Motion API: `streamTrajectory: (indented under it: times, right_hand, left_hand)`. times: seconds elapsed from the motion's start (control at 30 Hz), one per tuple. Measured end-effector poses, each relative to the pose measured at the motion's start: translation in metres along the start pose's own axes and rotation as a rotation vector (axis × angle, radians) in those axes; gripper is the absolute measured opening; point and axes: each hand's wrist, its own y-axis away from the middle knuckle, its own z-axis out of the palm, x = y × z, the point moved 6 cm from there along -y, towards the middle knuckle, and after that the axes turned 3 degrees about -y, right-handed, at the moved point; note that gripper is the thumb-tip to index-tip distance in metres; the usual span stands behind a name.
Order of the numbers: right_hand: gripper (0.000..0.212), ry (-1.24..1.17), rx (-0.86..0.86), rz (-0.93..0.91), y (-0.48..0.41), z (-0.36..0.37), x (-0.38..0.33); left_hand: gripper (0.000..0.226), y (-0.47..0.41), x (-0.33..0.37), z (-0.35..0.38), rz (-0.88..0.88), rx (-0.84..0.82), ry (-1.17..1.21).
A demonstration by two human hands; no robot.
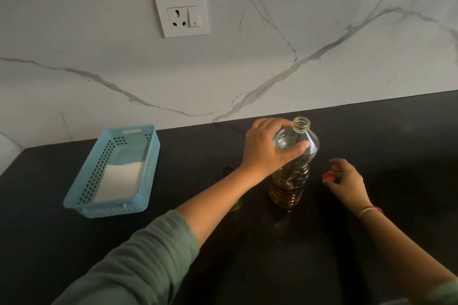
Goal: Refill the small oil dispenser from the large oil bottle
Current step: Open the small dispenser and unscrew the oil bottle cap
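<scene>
The large oil bottle [292, 176] stands upright on the black counter, its mouth uncapped, amber oil filling its ribbed lower half. My left hand [267, 148] grips the bottle's clear shoulder just below the neck. To the bottle's right, my right hand [344, 178] rests low by the counter with its fingertips on the red cap [328, 176]. The small oil dispenser [234, 203] stands left of the bottle, mostly hidden behind my left forearm; only its dark top and a bit of yellowish base show.
A light blue perforated basket [86, 195] with a white cloth or packet inside sits at the left of the black counter [322, 255]. A marble wall with a socket and switch plate [182, 16] rises behind.
</scene>
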Motion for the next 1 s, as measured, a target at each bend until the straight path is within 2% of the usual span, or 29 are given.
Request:
streamTrajectory:
  times: [0.17,0.43,0.53,0.63,0.7,0.73,0.9,1.0]
  right_hand:
    - [0.070,-0.048,-0.032,0.051,0.006,0.006,0.015]
    - [0.071,0.089,-0.109,0.075,0.008,0.010,0.018]
    - [0.062,0.118,0.031,0.021,0.020,-0.007,-0.001]
    - [0.033,0.075,0.159,-0.165,0.046,-0.025,-0.041]
    - [0.014,0.067,0.143,-0.343,0.071,-0.026,-0.073]
    - [0.011,0.070,0.106,-0.423,0.084,-0.023,-0.090]
    - [0.023,0.069,-0.177,-0.726,0.140,0.011,-0.165]
    - [0.024,0.030,-0.249,-0.837,0.147,0.032,-0.197]
  left_hand:
    - [0.052,0.000,-0.001,0.000,0.017,0.019,-0.005]
    - [0.053,0.000,0.000,-0.001,0.011,0.027,-0.025]
    - [0.060,0.001,0.001,-0.003,-0.017,-0.001,-0.051]
    - [0.080,0.006,-0.006,-0.009,-0.088,-0.028,-0.039]
    - [0.085,0.007,-0.012,-0.022,-0.123,0.026,0.002]
    - [0.085,0.007,-0.016,-0.031,-0.133,0.055,0.016]
    - [0.082,0.030,-0.044,-0.072,-0.120,0.133,0.024]
    - [0.080,0.063,-0.064,-0.087,-0.148,0.173,0.023]
